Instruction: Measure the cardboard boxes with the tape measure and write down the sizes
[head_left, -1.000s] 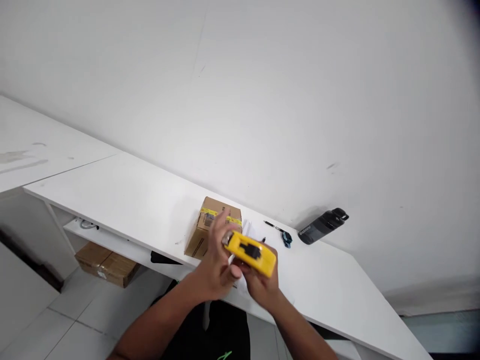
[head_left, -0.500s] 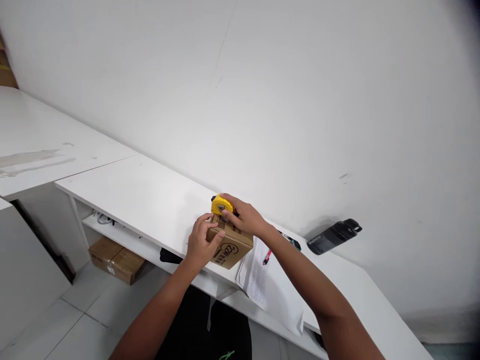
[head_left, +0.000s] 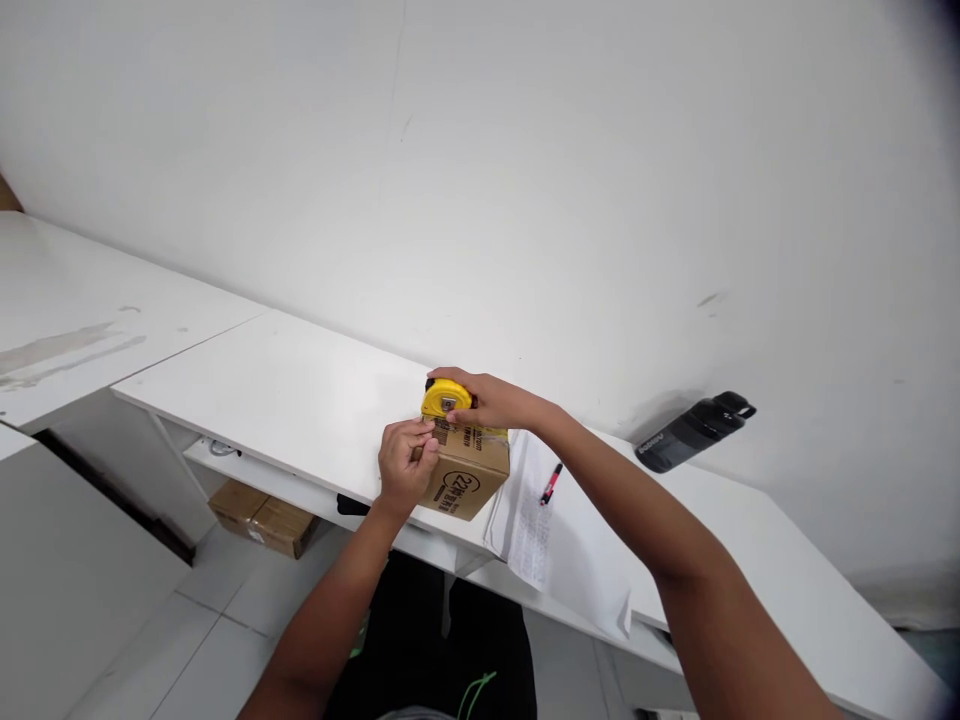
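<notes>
A small brown cardboard box (head_left: 474,470) with black print stands on the white shelf. My right hand (head_left: 499,400) is closed around a yellow tape measure (head_left: 445,397), which rests at the far top edge of the box. My left hand (head_left: 406,465) is at the left side of the box, its fingertips pinched together just below the tape measure. Whatever lies between those fingertips is hidden; a drawn-out blade cannot be made out.
Right of the box lie printed sheets (head_left: 531,545) with a red and black pen (head_left: 551,484) on them. A dark bottle (head_left: 694,432) stands near the wall. Under the shelf, a taped carton (head_left: 262,517) sits low on the left.
My left hand has gone from a spread hold on the box to a pinch near its top left edge. The tape measure stays in my right hand. The view has shifted slightly.
</notes>
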